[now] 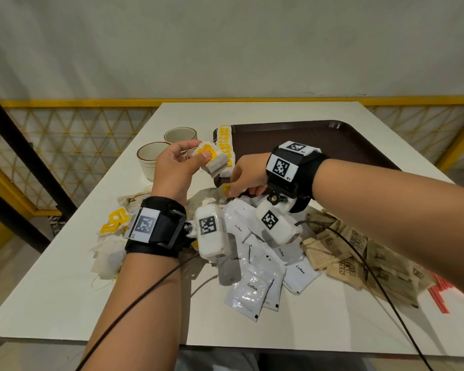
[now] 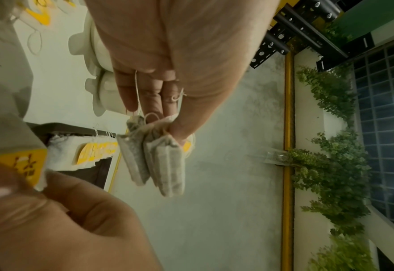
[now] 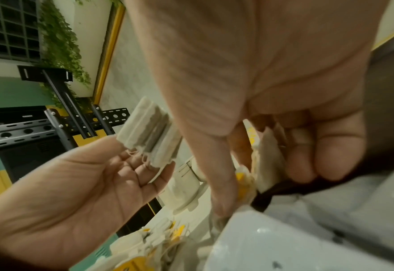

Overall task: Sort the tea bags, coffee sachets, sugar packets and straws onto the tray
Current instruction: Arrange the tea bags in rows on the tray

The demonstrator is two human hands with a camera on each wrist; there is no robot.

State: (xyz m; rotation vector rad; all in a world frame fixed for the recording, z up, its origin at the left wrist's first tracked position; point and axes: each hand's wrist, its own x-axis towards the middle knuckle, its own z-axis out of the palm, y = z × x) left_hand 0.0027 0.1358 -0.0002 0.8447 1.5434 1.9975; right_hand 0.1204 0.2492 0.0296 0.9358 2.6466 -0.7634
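Note:
My left hand (image 1: 182, 162) is raised over the table and pinches a small stack of tea bags (image 1: 212, 159) with yellow tags; the same tea bags (image 2: 154, 157) hang from its fingertips, and they show as a grey bundle of tea bags (image 3: 149, 132) in the right wrist view. My right hand (image 1: 245, 179) is lower, at the near left corner of the brown tray (image 1: 319, 140), and pinches one tea bag with a yellow tag (image 1: 227, 189), seen again as a tea bag (image 3: 260, 165). A row of tea bags (image 1: 225, 141) lies along the tray's left edge.
Two cream cups (image 1: 152, 156) stand left of the tray. Loose tea bags (image 1: 113, 236) lie at the left, white coffee sachets (image 1: 252, 287) in the middle, brown sugar packets (image 1: 359, 261) at the right, red straws (image 1: 439, 293) at the far right edge.

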